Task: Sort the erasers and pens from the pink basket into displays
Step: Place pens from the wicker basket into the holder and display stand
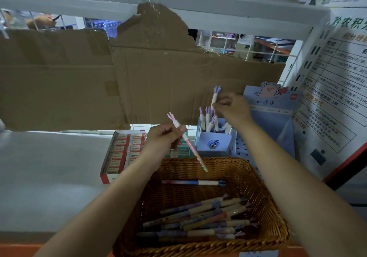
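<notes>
Shop shelf (pixel 49 167) | left hand (pixel 162 139) grips pink pen (pixel 189 147) | right hand (pixel 232 107) pinches purple-topped pen (pixel 214 95) over display (pixel 213 144)

1. The basket (pixel 248 169) sits nearest, at the shelf's (pixel 49 167) near edge, with pens (pixel 198 217) lying in it.
2. Just beyond its far rim: the eraser box (pixel 121 155) to the left, the pen display (pixel 213 145) to the right.
3. A cardboard sheet (pixel 139 81) stands behind both; a poster (pixel 337 101) is at the far right.

Curled fingers (pixel 223 103): left hand (pixel 163 139), right hand (pixel 232 108)
</notes>
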